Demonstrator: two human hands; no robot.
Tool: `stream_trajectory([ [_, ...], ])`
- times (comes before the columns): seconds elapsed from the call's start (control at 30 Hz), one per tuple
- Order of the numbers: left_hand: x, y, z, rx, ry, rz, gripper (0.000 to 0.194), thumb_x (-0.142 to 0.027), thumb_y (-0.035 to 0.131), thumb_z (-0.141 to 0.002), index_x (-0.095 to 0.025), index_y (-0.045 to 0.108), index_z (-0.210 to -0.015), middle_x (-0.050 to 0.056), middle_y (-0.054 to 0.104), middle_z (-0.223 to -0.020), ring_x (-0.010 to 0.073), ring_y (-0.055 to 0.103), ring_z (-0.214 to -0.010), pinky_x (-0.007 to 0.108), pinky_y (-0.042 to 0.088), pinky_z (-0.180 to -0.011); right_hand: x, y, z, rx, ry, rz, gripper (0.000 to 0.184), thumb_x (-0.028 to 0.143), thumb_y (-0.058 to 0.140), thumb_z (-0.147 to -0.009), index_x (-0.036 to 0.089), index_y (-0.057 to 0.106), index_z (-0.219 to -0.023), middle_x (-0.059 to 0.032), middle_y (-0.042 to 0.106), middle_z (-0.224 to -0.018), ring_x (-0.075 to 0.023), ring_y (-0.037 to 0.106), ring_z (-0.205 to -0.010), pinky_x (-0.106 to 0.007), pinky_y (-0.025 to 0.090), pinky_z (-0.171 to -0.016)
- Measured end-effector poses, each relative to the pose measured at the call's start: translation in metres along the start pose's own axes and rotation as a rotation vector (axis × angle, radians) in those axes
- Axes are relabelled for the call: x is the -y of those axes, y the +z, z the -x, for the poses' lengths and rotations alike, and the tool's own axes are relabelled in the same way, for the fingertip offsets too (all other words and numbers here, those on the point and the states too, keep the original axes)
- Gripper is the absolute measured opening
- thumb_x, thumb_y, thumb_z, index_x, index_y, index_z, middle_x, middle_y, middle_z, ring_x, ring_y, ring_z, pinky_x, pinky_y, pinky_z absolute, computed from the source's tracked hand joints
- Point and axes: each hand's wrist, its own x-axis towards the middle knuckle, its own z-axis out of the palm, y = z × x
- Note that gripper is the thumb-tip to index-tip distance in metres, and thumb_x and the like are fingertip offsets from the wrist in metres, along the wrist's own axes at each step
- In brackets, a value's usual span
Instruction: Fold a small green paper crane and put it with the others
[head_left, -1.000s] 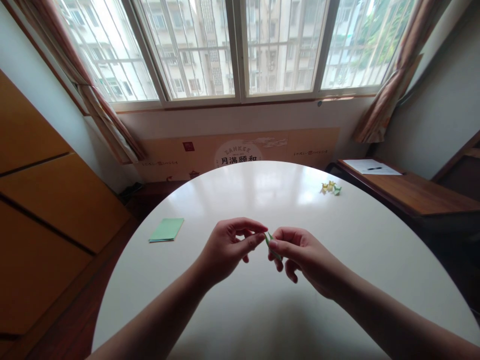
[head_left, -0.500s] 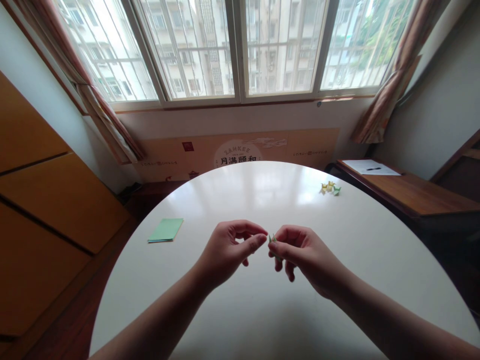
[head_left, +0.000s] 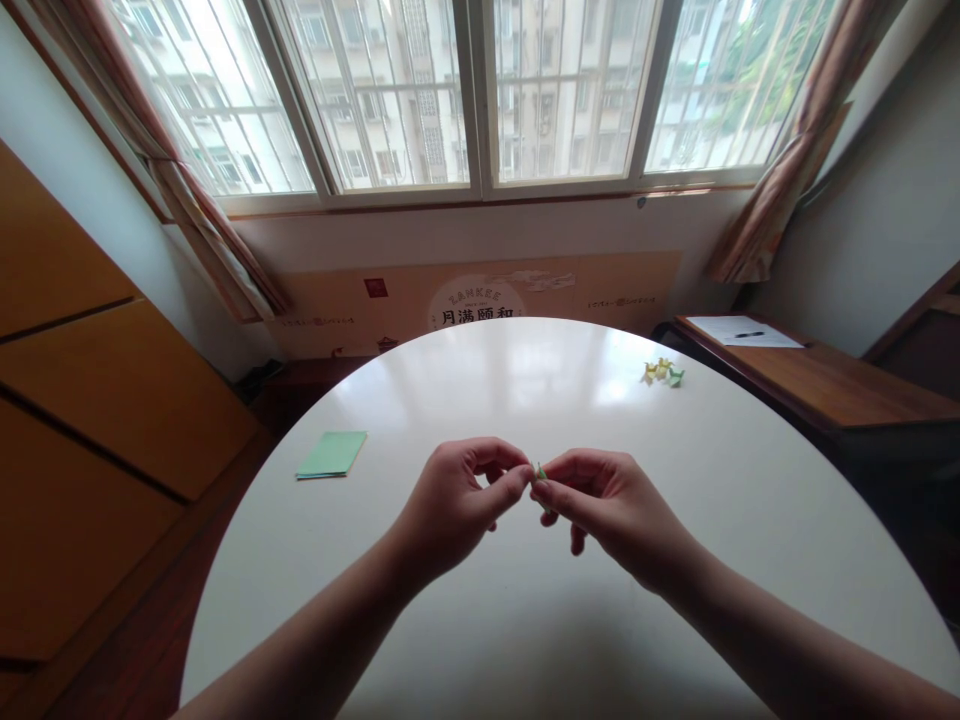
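A small piece of folded green paper (head_left: 541, 472) is held up over the white table, mostly covered by fingers. My right hand (head_left: 596, 490) pinches it between thumb and forefinger, with the other fingers loosely curled below. My left hand (head_left: 472, 490) has its thumb and forefinger closed at the paper's left edge, so the two hands' fingertips almost meet. How the paper is folded is too small to make out. Farther off to the right sit several small folded paper figures (head_left: 660, 371), yellow and green. At the left lies a stack of square paper sheets (head_left: 332, 455), green on top.
The round white table (head_left: 465, 620) curves away ahead of me. Beyond its right edge stands a wooden desk (head_left: 847, 385) with a white paper sheet (head_left: 712, 328) and a pen (head_left: 748, 335). A window (head_left: 480, 100) with curtains is at the back, and wooden cabinets (head_left: 90, 400) stand left.
My fingertips have come closer together; the left thumb and forefinger now meet the folded paper, which shows less between the fingers. The view has shifted slightly.
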Motion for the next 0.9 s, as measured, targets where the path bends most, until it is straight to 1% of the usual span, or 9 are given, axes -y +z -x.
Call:
stream_trajectory([
  [0.1, -0.001, 0.001, 0.001, 0.005, 0.004, 0.019, 0.014, -0.024, 0.065, -0.084, -0.013, 0.073, -0.081, 0.003, 0.068, -0.068, 0.0088, 0.054, -0.052, 0.015, 0.046, -0.041, 0.0, 0.001, -0.001, -0.011, 0.0, -0.028, 0.024, 0.034, 0.079, -0.078, 0.014, 0.072, -0.089, -0.0053, 0.067, -0.073, -0.0205, 0.068, -0.07, -0.019, 0.049, -0.04],
  [0.3, 0.002, 0.003, 0.002, 0.008, -0.037, 0.101, 0.019, -0.029, 0.066, -0.085, -0.012, 0.073, -0.083, 0.002, 0.065, -0.064, 0.0102, 0.053, -0.054, 0.016, 0.047, -0.038, 0.0, 0.001, 0.001, -0.064, -0.015, -0.003, 0.026, 0.04, 0.073, -0.083, 0.015, 0.068, -0.084, -0.0038, 0.064, -0.069, -0.0175, 0.065, -0.064, -0.019, 0.047, -0.039],
  [0.4, 0.002, 0.003, 0.003, 0.012, -0.021, 0.1, 0.017, -0.029, 0.069, -0.084, -0.013, 0.074, -0.085, 0.003, 0.067, -0.068, 0.0108, 0.054, -0.056, 0.016, 0.047, -0.039, 0.001, 0.002, 0.002, -0.085, -0.041, 0.036, 0.023, 0.037, 0.071, -0.085, 0.015, 0.067, -0.084, -0.0032, 0.064, -0.065, -0.0158, 0.062, -0.059, -0.019, 0.046, -0.04],
  [0.5, 0.0, 0.005, 0.004, 0.002, 0.004, 0.089, 0.015, -0.028, 0.07, -0.083, -0.014, 0.075, -0.084, 0.003, 0.068, -0.069, 0.0099, 0.053, -0.054, 0.016, 0.046, -0.039, 0.004, 0.004, 0.004, -0.077, -0.048, 0.085, 0.019, 0.033, 0.071, -0.083, 0.014, 0.068, -0.082, -0.0033, 0.064, -0.065, -0.0141, 0.059, -0.056, -0.019, 0.045, -0.039],
  [0.67, -0.001, 0.009, 0.004, 0.003, 0.003, 0.081, 0.013, -0.025, 0.068, -0.084, -0.014, 0.073, -0.08, 0.001, 0.067, -0.066, 0.008, 0.052, -0.051, 0.014, 0.046, -0.04, 0.007, 0.005, 0.005, -0.068, -0.03, 0.133, 0.019, 0.033, 0.07, -0.082, 0.014, 0.068, -0.08, -0.0036, 0.066, -0.067, -0.0132, 0.057, -0.056, -0.018, 0.044, -0.04],
  [0.77, 0.001, 0.007, 0.002, 0.009, 0.0, 0.088, 0.015, -0.027, 0.066, -0.086, -0.014, 0.071, -0.08, 0.0, 0.065, -0.065, 0.0084, 0.053, -0.053, 0.014, 0.046, -0.041, 0.007, 0.005, 0.005, -0.052, -0.022, 0.152, 0.02, 0.033, 0.067, -0.084, 0.013, 0.068, -0.081, -0.0039, 0.066, -0.068, -0.0123, 0.056, -0.055, -0.018, 0.044, -0.04],
  [0.83, 0.002, 0.003, 0.0, -0.021, -0.004, 0.105, 0.018, -0.029, 0.066, -0.086, -0.013, 0.07, -0.079, -0.001, 0.061, -0.061, 0.008, 0.052, -0.051, 0.014, 0.046, -0.04, 0.007, 0.005, 0.005, -0.041, -0.003, 0.153, 0.019, 0.032, 0.065, -0.085, 0.013, 0.067, -0.08, -0.0037, 0.066, -0.068, -0.011, 0.055, -0.053, -0.018, 0.044, -0.04],
  [0.9, 0.003, -0.002, -0.002, -0.096, -0.001, 0.126, 0.02, -0.032, 0.067, -0.086, -0.013, 0.068, -0.078, -0.003, 0.058, -0.059, 0.0071, 0.051, -0.047, 0.014, 0.045, -0.038, 0.007, 0.005, 0.005, -0.031, 0.029, 0.136, 0.018, 0.03, 0.065, -0.084, 0.013, 0.066, -0.078, -0.0038, 0.066, -0.068, -0.0106, 0.054, -0.053, -0.017, 0.044, -0.039],
])
